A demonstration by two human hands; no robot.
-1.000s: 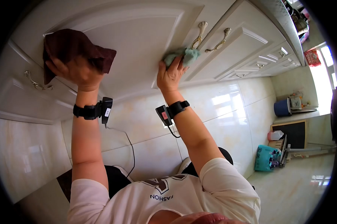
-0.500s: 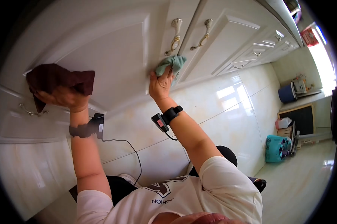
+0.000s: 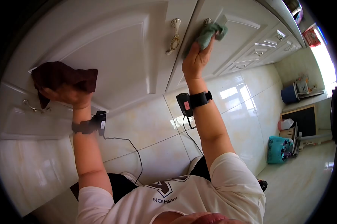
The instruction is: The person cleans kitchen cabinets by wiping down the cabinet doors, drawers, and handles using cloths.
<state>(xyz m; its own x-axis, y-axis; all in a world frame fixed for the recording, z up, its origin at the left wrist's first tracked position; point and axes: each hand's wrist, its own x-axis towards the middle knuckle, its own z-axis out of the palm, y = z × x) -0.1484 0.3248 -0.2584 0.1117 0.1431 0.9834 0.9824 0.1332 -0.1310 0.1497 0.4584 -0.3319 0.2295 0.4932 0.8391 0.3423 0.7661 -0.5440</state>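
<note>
My left hand (image 3: 68,95) is closed on a dark maroon cloth (image 3: 58,77), which lies bunched against the lower left corner of a white cabinet door (image 3: 116,63). My right hand (image 3: 195,62) grips a pale green cloth (image 3: 209,36) against the neighbouring cabinet door (image 3: 228,44). The green cloth covers most of that door's ornate handle (image 3: 207,21); only its top end shows. Another silver-and-gold handle (image 3: 174,36) is in plain sight on the first door, left of my right hand. Below the maroon cloth is a drawer handle (image 3: 32,106).
Cabinet fronts with small drawers (image 3: 260,53) run off to the right. Shiny floor tiles (image 3: 232,97) lie below. At the right stand a blue bucket (image 3: 289,93), a teal package (image 3: 278,149) and a dark framed board (image 3: 305,118). Cables (image 3: 129,140) hang from both wrist bands.
My right hand has moved up and to the right with the green cloth, from the first door's edge onto the neighbouring door's handle. My left hand and the maroon cloth have stayed nearly in place.
</note>
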